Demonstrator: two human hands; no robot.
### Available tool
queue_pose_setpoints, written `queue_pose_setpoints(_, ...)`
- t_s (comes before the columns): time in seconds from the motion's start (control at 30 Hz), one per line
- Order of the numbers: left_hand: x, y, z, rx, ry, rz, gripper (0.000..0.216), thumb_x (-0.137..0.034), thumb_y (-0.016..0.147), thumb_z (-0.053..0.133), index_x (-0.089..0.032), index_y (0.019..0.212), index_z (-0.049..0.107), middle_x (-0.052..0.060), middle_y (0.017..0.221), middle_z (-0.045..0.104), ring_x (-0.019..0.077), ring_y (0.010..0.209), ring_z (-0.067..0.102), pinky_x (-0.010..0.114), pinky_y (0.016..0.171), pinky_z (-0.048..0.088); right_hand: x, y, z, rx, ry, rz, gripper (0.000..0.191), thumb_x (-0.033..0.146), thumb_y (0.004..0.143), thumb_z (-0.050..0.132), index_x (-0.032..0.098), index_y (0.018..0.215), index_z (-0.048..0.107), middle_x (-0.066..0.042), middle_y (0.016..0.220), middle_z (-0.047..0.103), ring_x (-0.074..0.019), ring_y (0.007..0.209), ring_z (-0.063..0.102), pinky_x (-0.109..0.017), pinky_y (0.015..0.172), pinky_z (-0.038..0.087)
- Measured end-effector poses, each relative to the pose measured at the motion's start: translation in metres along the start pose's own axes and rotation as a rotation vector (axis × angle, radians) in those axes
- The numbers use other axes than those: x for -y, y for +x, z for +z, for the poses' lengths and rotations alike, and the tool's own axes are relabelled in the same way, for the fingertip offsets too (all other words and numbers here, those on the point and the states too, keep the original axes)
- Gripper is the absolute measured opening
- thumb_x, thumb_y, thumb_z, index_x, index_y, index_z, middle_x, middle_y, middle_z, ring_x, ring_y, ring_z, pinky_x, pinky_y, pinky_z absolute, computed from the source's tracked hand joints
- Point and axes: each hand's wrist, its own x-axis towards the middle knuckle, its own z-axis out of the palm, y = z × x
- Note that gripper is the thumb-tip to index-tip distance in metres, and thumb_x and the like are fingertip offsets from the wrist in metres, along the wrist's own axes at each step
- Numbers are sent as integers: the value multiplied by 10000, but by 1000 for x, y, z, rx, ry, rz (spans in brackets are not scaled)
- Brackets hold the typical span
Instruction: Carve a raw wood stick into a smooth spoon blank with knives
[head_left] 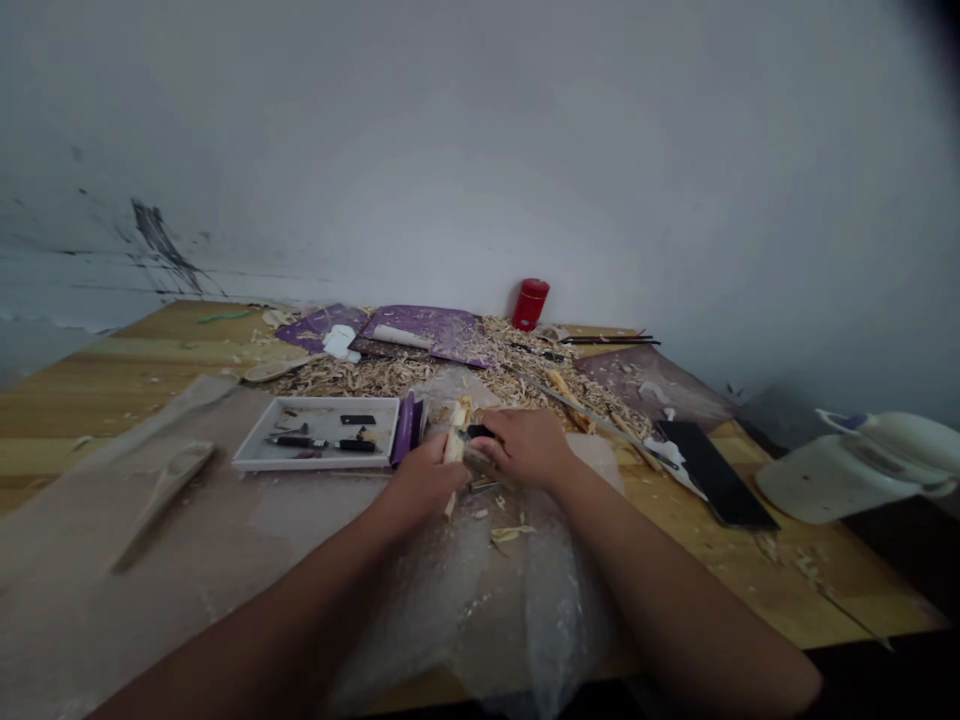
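Note:
My left hand (426, 478) is closed around a pale strip of wood (456, 440), which stands tilted with its rough upper end above the fingers. Against its right side my right hand (525, 447) grips a carving knife (478, 431) by a dark handle; most of the blade is hidden between the hands. Under both hands lies crumpled clear plastic sheeting (517, 590) with loose wood shavings (510, 535) on it. Just left of the hands is a white tray (247, 450) holding dark-handled tools (358, 446) and small dark pieces.
A carved wooden spoon (161, 500) lies on the sheeting at the left. Shavings heap (360, 378) along the back, near purple packets (435, 325) and a red canister (530, 304). At right are a black slab (712, 475), a thin metal strip (577, 405) and a white plastic container (832, 480).

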Motion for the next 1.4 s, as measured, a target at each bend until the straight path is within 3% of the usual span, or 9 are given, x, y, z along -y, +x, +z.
queue_pose_setpoints(0.33, -19, -11, 2, 108, -178, -119, 235, -180, 572, 482, -183, 807, 485, -15, 640, 438, 123, 548, 467, 226, 426, 401, -3, 3, -5, 8, -61, 96, 597, 588, 803, 70, 218, 939, 519, -66, 899, 623, -192, 807, 556, -259, 581, 300)
queue_pose_setpoints(0.53, -21, -13, 4, 34, -208, -96, 260, -190, 572, 478, -180, 831, 497, 4, 703, 443, 125, 600, 441, 222, 415, 418, -1, 3, -5, -20, -85, 121, 610, 586, 801, 32, 233, 960, 504, -56, 888, 624, -208, 783, 561, -269, 575, 318)
queue_pose_setpoints(0.83, -20, -14, 3, 89, -309, -88, 181, -202, 588, 511, -167, 761, 474, -29, 647, 384, 84, 529, 395, 252, 425, 449, -2, 2, -4, -73, -76, 135, 623, 602, 787, 42, 228, 942, 515, -66, 882, 614, -219, 773, 558, -282, 590, 325)
queue_pose_setpoints(0.97, -19, -20, 3, 251, -394, -94, 138, -194, 603, 499, -166, 732, 458, -55, 552, 380, 63, 427, 373, 268, 422, 450, -19, 1, -4, -150, -102, 320, 636, 582, 798, 19, 207, 940, 513, -87, 875, 609, -220, 769, 553, -282, 590, 310)
queue_pose_setpoints(1.03, -17, -20, 2, 269, -440, -96, 139, -192, 614, 497, -170, 745, 461, -62, 537, 388, 63, 414, 382, 266, 429, 451, -26, 0, -3, -162, -75, 396, 629, 565, 808, 13, 204, 938, 512, -82, 862, 612, -208, 765, 553, -271, 581, 300)
queue_pose_setpoints(1.17, -13, -14, 1, 157, -505, -80, 163, -188, 617, 505, -176, 774, 466, -65, 545, 396, 71, 445, 410, 251, 440, 453, -26, -2, -3, -128, 10, 299, 601, 558, 819, 34, 212, 919, 515, -52, 831, 619, -177, 764, 554, -248, 570, 284)
queue_pose_setpoints(1.4, -13, -13, 4, 171, -467, -58, 109, -221, 663, 494, -175, 757, 462, -68, 460, 406, 69, 378, 372, 239, 433, 411, -7, -4, -4, -21, 62, 64, 559, 566, 820, 114, 213, 925, 535, -49, 872, 621, -164, 779, 546, -236, 598, 281)
